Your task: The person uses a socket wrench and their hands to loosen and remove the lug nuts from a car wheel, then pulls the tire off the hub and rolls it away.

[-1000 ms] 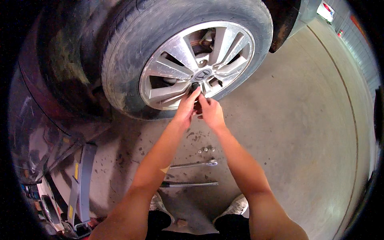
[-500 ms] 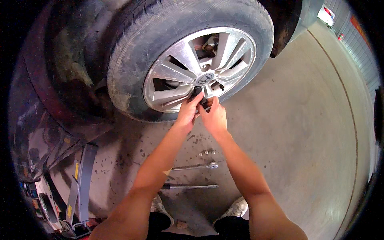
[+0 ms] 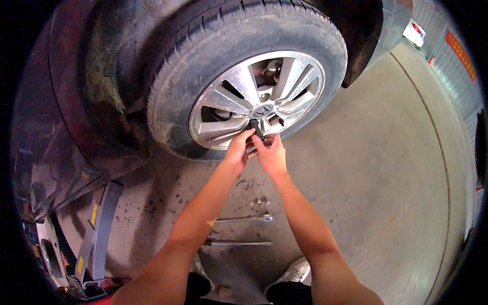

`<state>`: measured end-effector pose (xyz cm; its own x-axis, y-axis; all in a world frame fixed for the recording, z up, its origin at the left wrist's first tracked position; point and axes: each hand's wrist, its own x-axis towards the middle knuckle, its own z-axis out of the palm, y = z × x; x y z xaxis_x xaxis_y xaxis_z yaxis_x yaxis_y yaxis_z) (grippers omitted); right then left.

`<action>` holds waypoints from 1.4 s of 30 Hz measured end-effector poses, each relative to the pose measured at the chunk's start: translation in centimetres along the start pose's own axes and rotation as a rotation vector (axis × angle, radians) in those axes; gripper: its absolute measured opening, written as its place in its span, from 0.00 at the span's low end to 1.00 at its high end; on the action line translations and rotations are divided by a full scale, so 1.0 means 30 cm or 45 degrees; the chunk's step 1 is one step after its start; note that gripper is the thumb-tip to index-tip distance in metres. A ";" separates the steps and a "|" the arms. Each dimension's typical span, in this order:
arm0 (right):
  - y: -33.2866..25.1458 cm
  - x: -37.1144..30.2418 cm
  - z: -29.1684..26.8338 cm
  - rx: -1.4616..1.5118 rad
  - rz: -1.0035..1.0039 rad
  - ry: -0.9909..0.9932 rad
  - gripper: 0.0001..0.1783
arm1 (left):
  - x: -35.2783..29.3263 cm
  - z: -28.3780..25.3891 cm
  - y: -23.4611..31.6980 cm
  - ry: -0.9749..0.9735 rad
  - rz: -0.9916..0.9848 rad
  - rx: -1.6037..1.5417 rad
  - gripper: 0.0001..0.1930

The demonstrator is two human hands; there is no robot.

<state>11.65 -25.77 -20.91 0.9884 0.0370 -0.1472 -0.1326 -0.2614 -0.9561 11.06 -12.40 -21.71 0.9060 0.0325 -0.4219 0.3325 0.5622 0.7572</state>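
Note:
A car wheel with a silver spoked rim (image 3: 243, 81) and a worn black tyre (image 3: 175, 101) fills the upper middle. Just below the hub cap, a black socket (image 3: 255, 127) points into one of the lug holes. My left hand (image 3: 238, 152) grips the socket from its left side, thumb along it. On the other side my right hand (image 3: 271, 154) has its fingers closed on the socket's near end. My fingers partly cover the socket, and whether it sits on a nut is hidden.
On the floor below my hands lie several small lug nuts (image 3: 260, 202), a ratchet wrench (image 3: 246, 219) and a metal bar (image 3: 244, 243). A grey lift arm with yellow labels (image 3: 101, 229) stands at lower left, beside the dark car body (image 3: 76, 137).
The view has tilted slightly, so the wheel appears lower and the tools shift a little left. Both hands stay at the socket, with the right fingers slightly shifted.

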 end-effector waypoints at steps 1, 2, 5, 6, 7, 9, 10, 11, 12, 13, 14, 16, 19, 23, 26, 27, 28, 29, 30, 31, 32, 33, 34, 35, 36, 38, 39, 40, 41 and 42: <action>-0.019 0.004 -0.009 0.207 0.248 -0.067 0.32 | -0.002 0.015 -0.003 0.022 0.015 0.030 0.17; -0.038 0.020 -0.061 0.577 0.561 -0.429 0.28 | -0.005 0.031 -0.007 0.046 0.031 0.060 0.18; -0.025 0.013 -0.039 0.480 0.347 -0.429 0.26 | 0.000 0.035 0.013 0.071 -0.042 0.247 0.23; 0.012 0.013 -0.036 0.024 0.079 -0.199 0.25 | -0.023 0.081 0.011 0.129 0.038 0.274 0.23; 0.018 0.003 -0.026 -0.122 -0.089 -0.085 0.24 | -0.060 0.121 0.024 0.196 0.132 0.302 0.24; 0.024 -0.016 0.001 -0.406 -0.427 0.150 0.25 | -0.042 0.091 0.002 0.204 0.118 0.190 0.21; -0.002 -0.022 0.008 -0.233 -0.379 0.182 0.25 | -0.027 0.080 -0.006 0.186 0.104 0.132 0.19; -0.029 -0.031 -0.009 0.170 0.047 -0.012 0.23 | -0.011 0.070 -0.013 0.166 0.090 0.074 0.17; -0.014 -0.004 -0.015 0.439 0.270 -0.166 0.24 | -0.007 0.048 -0.011 0.144 0.039 0.054 0.12; -0.002 0.024 -0.028 0.702 0.492 -0.319 0.26 | 0.000 0.050 -0.019 0.161 0.083 0.025 0.12; 0.010 0.036 -0.026 0.677 0.496 -0.353 0.29 | 0.004 0.041 -0.018 0.133 0.055 0.055 0.14; 0.045 0.056 -0.030 0.466 0.321 -0.345 0.26 | -0.015 0.047 -0.003 0.150 0.013 0.106 0.19; 0.035 0.019 -0.015 0.028 -0.101 -0.039 0.22 | -0.070 0.094 0.025 0.214 0.039 0.238 0.28; 0.024 -0.003 -0.009 -0.104 -0.316 0.140 0.26 | -0.016 0.067 -0.009 0.225 0.118 0.227 0.22; -0.024 0.008 -0.030 0.741 0.583 -0.380 0.29 | 0.022 0.019 -0.037 0.230 0.233 0.169 0.20; 0.002 0.019 -0.036 0.672 0.500 -0.373 0.29 | 0.005 0.043 -0.032 0.209 0.170 0.144 0.19; 0.040 0.037 -0.038 0.601 0.414 -0.366 0.29 | -0.021 0.076 -0.014 0.187 0.110 0.118 0.19; 0.076 0.052 -0.043 0.528 0.329 -0.358 0.29 | -0.029 0.101 -0.005 0.164 0.050 0.093 0.19; 0.062 0.042 -0.030 -0.029 0.087 -0.176 0.27 | -0.031 0.109 0.000 0.213 0.122 0.142 0.21; 0.053 0.023 -0.025 -0.255 -0.129 -0.079 0.26 | -0.038 0.120 -0.002 0.237 0.197 0.157 0.21; 0.045 -0.002 -0.026 -0.479 -0.347 0.022 0.24 | -0.046 0.132 -0.007 0.260 0.271 0.171 0.21; 0.022 -0.021 -0.034 -0.703 -0.570 0.131 0.23 | -0.056 0.146 -0.001 0.277 0.350 0.183 0.22; 0.030 -0.018 -0.030 -0.671 -0.557 0.108 0.22 | -0.021 0.119 -0.020 0.340 0.340 0.226 0.20; 0.020 -0.011 -0.026 -0.346 -0.294 -0.011 0.22 | -0.011 0.107 -0.023 0.333 0.317 0.213 0.19; 0.013 -0.005 -0.028 -0.028 -0.026 -0.122 0.21 | -0.005 0.109 -0.028 0.318 0.287 0.194 0.18; 0.042 0.034 -0.047 0.637 0.450 -0.458 0.22 | 0.009 0.103 -0.025 0.247 0.248 0.164 0.16; 0.039 0.031 -0.049 0.668 0.442 -0.451 0.22 | -0.007 0.108 -0.006 0.288 0.096 0.161 0.14; 0.034 0.027 -0.050 0.698 0.434 -0.443 0.23 | 0.004 0.087 -0.011 0.222 0.071 0.134 0.17; 0.027 0.021 -0.051 0.727 0.425 -0.436 0.23 | 0.015 0.071 -0.019 0.155 0.047 0.106 0.19; 0.027 0.011 -0.050 0.446 0.205 -0.301 0.22 | 0.009 0.078 -0.018 0.208 0.067 0.222 0.20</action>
<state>11.98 -27.43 -21.35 0.9146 0.2525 -0.3157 -0.3402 0.0590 -0.9385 11.75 -14.64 -21.08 0.8738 0.1989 -0.4438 0.3389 0.4054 0.8490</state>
